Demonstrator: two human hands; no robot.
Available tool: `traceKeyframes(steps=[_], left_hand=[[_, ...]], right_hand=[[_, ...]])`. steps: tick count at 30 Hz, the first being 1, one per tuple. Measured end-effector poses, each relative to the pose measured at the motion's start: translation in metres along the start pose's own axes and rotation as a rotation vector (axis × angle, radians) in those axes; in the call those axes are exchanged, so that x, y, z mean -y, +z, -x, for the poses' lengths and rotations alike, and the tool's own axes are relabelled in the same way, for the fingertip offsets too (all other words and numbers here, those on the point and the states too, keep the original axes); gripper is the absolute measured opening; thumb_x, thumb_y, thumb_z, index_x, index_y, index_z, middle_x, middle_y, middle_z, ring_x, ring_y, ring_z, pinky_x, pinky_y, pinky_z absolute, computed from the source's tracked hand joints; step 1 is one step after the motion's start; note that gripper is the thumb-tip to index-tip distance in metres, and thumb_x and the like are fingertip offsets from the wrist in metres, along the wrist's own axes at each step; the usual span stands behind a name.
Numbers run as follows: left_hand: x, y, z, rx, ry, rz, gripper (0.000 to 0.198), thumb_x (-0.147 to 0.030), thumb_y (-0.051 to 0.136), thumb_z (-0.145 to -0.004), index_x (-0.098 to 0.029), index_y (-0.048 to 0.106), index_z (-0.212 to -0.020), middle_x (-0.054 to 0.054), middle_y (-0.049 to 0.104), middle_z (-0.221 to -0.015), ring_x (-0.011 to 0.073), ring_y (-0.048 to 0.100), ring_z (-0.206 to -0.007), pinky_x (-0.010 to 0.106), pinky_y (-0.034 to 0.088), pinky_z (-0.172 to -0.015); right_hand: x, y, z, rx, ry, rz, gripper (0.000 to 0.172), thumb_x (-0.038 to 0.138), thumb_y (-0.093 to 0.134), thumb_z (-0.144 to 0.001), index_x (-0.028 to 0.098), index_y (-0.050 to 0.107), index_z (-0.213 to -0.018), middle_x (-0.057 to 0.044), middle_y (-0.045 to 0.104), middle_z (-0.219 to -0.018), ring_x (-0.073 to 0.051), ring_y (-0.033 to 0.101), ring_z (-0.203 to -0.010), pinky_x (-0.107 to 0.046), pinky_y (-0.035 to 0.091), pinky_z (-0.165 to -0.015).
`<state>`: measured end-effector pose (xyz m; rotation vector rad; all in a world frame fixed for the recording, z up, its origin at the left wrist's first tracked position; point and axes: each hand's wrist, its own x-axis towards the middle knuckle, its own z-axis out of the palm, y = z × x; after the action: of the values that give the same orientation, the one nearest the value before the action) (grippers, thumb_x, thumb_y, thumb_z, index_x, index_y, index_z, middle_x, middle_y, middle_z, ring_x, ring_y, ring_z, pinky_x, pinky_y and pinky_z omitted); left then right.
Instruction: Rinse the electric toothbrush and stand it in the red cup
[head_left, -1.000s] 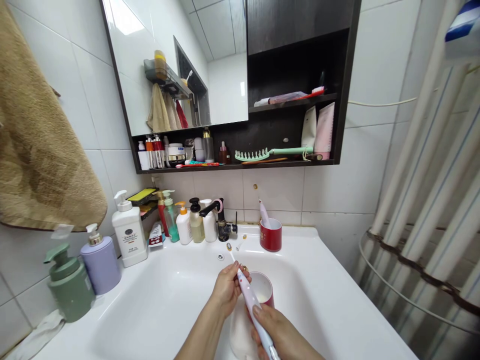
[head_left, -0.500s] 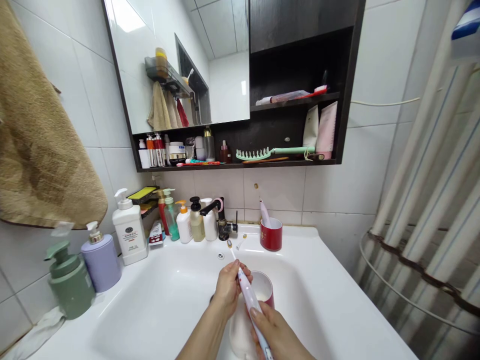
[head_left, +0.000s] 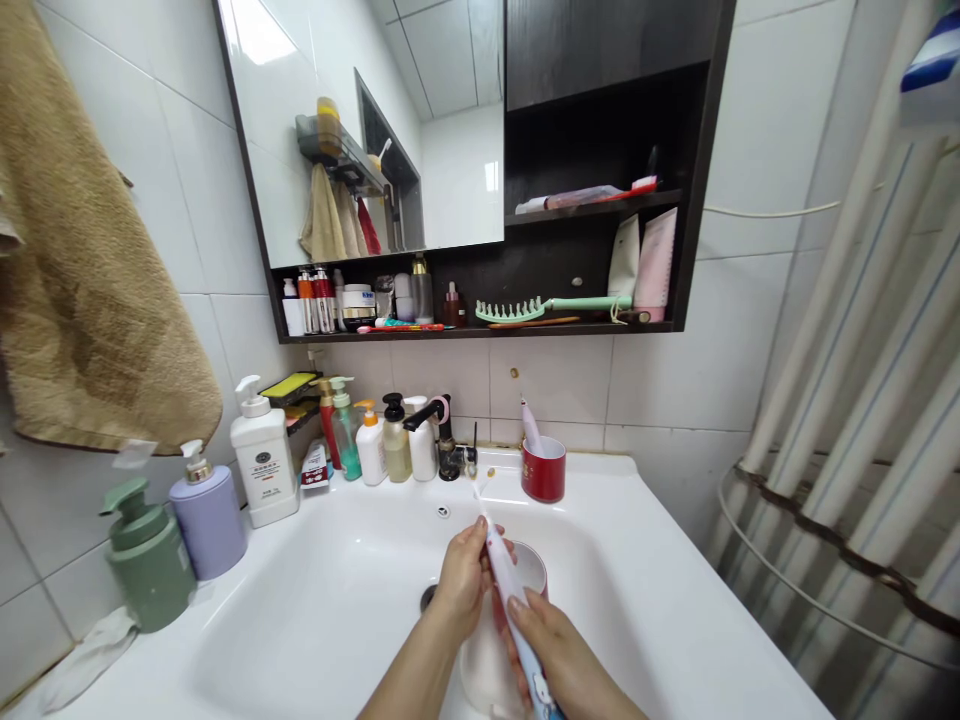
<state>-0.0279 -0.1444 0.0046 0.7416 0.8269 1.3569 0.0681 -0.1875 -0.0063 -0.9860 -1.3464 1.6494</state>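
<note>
A white and pink electric toothbrush point(head_left: 504, 580) slants over the white sink basin point(head_left: 322, 600), its thin head pointing up towards the black tap point(head_left: 442, 435). My left hand point(head_left: 463, 585) is closed round its upper body near the neck. My right hand point(head_left: 559, 655) grips the lower handle, and its fingers also reach round a red and white cup point(head_left: 499, 640) held under the brush. A second red cup point(head_left: 544, 470) with a pink brush handle in it stands on the sink's back ledge.
Several pump bottles line the left rim: a green one point(head_left: 146, 555), a purple one point(head_left: 206, 515), a white one point(head_left: 259, 460). Small bottles crowd beside the tap. A brown towel point(head_left: 90, 290) hangs left. A dark shelf point(head_left: 480, 330) with a green comb sits above. White pipes run down the right.
The toothbrush has tipped more upright and shifted slightly right; both hands stay on it and the cup. The view has drifted a little.
</note>
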Motion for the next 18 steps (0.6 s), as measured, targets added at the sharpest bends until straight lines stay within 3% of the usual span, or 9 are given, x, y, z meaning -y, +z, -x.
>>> traceKeyframes(steps=[4, 7, 12, 18], left_hand=[[0.001, 0.001, -0.002, -0.103, 0.116, -0.206, 0.024, -0.036, 0.046, -0.062, -0.012, 0.048, -0.066, 0.001, 0.052, -0.058, 0.0084, 0.048, -0.050, 0.021, 0.035, -0.050], [0.002, -0.002, -0.004, -0.119, 0.232, -0.424, 0.015, -0.027, 0.041, -0.065, -0.014, 0.048, -0.068, 0.002, 0.054, -0.063, 0.0095, 0.048, -0.056, 0.022, 0.036, -0.054], [0.009, -0.014, 0.007, 0.040, 0.444, -1.056, 0.014, -0.017, 0.040, -0.062, -0.016, 0.052, -0.069, 0.002, 0.055, -0.070, 0.0127, 0.047, -0.068, 0.025, 0.035, -0.065], [0.021, -0.024, 0.014, 0.234, 0.503, -1.565, 0.023, -0.015, 0.044, -0.058, -0.017, 0.054, -0.079, 0.003, 0.054, -0.084, 0.0162, 0.042, -0.082, 0.027, 0.032, -0.073]], right_hand=[[0.032, -0.010, -0.018, -0.258, -0.283, 0.050, 0.023, 0.041, 0.037, -0.070, 0.019, 0.038, -0.070, 0.004, 0.046, -0.056, -0.007, 0.044, -0.049, -0.018, 0.037, -0.048], [0.043, -0.021, -0.042, -0.373, -0.351, 0.147, 0.021, 0.039, 0.037, -0.069, 0.018, 0.039, -0.073, 0.003, 0.045, -0.060, -0.009, 0.046, -0.057, -0.019, 0.038, -0.052], [0.023, -0.030, -0.066, -0.370, -0.346, 0.261, 0.024, 0.034, 0.038, -0.066, 0.018, 0.038, -0.084, 0.000, 0.052, -0.066, -0.012, 0.049, -0.055, -0.023, 0.040, -0.053], [-0.008, -0.035, -0.067, -0.391, -0.325, 0.454, 0.021, 0.031, 0.041, -0.064, 0.016, 0.047, -0.078, -0.003, 0.055, -0.068, -0.017, 0.051, -0.064, -0.027, 0.038, -0.061]])
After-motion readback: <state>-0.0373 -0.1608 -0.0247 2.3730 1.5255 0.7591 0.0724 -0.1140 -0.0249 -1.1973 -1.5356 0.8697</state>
